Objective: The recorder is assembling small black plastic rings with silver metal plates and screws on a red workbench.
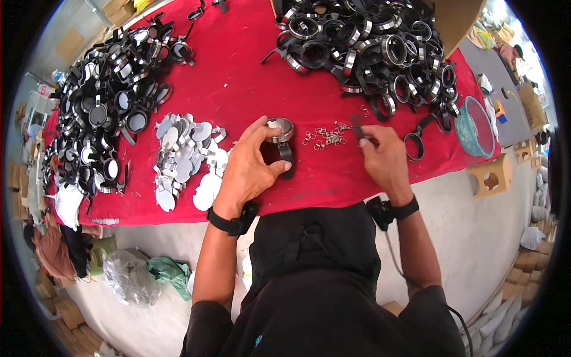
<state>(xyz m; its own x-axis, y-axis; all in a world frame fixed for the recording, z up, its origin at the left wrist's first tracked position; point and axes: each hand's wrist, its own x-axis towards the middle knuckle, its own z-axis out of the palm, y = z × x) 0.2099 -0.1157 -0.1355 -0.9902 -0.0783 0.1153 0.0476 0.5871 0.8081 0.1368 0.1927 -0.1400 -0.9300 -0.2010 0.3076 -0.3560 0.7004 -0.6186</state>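
My left hand (247,160) grips a round metal-rimmed part with a black handle (286,156), fingers on its disc end and thumb along the handle. To its right, on the red cloth, lies a small pile of bent metal clips (326,138). My right hand (385,157) is closed in a pinch on a short, dark, slim tool (356,126) just beyond the clips; its exact kind is unclear. Left of my left hand spreads a heap of flat silvery discs with tabs (183,156).
Many black-handled metal rings (363,44) are heaped at the back right, by a cardboard box (461,24). Another heap of similar parts with discs (98,113) covers the left side. One loose ring (414,146) and a teal basket (464,128) lie to the right on the red cloth (238,77).
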